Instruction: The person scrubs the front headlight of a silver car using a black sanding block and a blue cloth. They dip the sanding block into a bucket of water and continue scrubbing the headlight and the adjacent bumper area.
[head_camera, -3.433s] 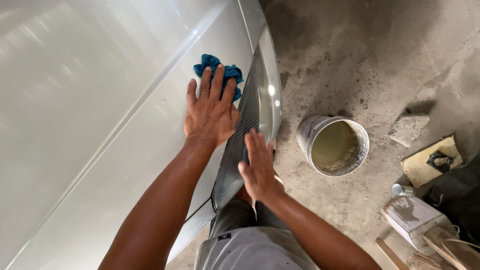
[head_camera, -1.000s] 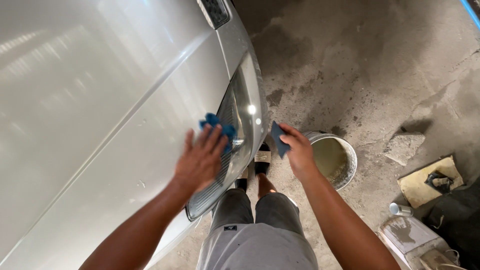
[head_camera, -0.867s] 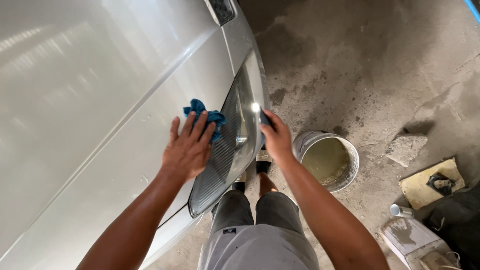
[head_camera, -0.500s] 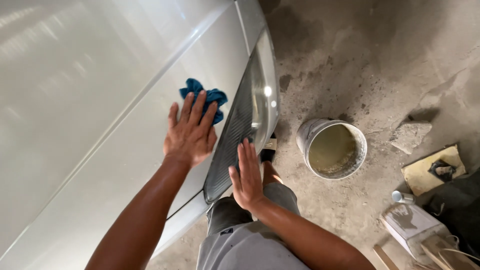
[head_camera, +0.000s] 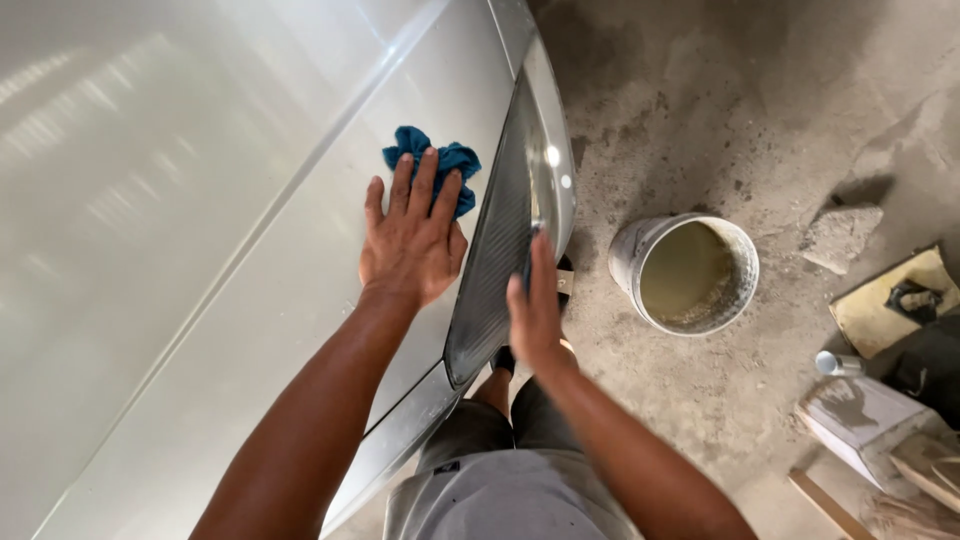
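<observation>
Blue cloth (head_camera: 432, 165) mostly hidden under left hand (head_camera: 410, 240), fingers spread flat on it; right hand (head_camera: 535, 310) flat w/ fingers together, touching dark headlight (head_camera: 495, 250)

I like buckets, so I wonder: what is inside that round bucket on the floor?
The round grey bucket on the concrete floor holds murky yellowish-brown liquid, with grime around its inner rim. The liquid is too cloudy to show the bottom or anything sunk in it.

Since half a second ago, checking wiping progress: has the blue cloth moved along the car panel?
Cannot tell: the blue cloth under the left hand sits much the same beside the headlight; the camera shifted too.
</observation>
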